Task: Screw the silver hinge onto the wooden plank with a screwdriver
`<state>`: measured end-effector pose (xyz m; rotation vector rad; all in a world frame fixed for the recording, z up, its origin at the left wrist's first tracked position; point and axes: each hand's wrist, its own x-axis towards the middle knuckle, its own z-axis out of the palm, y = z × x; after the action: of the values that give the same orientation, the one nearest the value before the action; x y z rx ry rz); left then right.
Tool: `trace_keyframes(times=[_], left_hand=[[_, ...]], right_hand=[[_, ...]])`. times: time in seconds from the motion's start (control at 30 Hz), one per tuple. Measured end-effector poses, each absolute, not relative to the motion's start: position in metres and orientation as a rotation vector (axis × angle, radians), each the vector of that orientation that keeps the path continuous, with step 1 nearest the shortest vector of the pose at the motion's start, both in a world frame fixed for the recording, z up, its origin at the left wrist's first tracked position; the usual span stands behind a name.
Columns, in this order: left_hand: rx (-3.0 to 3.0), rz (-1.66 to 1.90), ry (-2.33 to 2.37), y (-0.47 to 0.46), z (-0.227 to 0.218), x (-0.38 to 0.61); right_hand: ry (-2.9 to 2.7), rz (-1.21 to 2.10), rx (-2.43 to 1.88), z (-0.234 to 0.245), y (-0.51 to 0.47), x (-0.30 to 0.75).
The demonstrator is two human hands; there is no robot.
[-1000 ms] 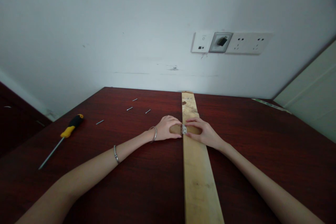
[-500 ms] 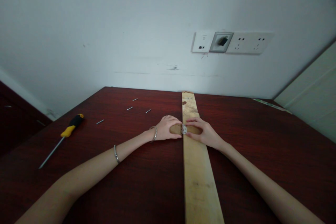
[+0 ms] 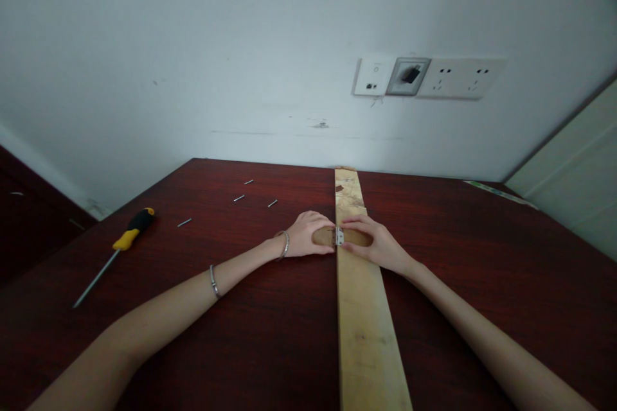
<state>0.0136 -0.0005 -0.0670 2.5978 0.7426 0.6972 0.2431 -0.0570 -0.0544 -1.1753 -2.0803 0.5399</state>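
A long pale wooden plank (image 3: 364,327) lies lengthwise across the dark red table. On it sits a small silver metal hinge (image 3: 340,237) at the plank's left edge. My left hand (image 3: 304,234) comes from the left, thumb and fingers pinching the hinge's left side. From the right, my right hand (image 3: 378,242) grips the opposite side with thumb and fingertips, resting on the plank. A tan, rounded surface (image 3: 322,236) shows inside the curve of my left fingers; what it belongs to I cannot make out.
A screwdriver (image 3: 128,239) with a yellow and black handle lies on the left of the tabletop (image 3: 270,334). Several loose screws or nails (image 3: 240,198) are scattered beyond my left hand. The white wall behind carries a row of sockets (image 3: 456,79). A thin strip (image 3: 499,194) lies at the back right.
Both hands keep the same hold on the hinge. The whole view has shifted very slightly; nothing else has visibly moved.
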Motion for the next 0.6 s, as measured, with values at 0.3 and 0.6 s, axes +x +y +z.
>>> trace_keyframes(times=[0.3,0.6], left_hand=[[2.596,0.699,0.747,-0.0010,-0.0669,0.0124],[2.607,0.708,0.732,0.0000,-0.0691,0.0128]], right_hand=[[-2.083,0.605,-1.178,-0.0496,-0.0578,0.2452],[-2.073,0.565,-1.162,-0.0546,-0.0568,0.2444]])
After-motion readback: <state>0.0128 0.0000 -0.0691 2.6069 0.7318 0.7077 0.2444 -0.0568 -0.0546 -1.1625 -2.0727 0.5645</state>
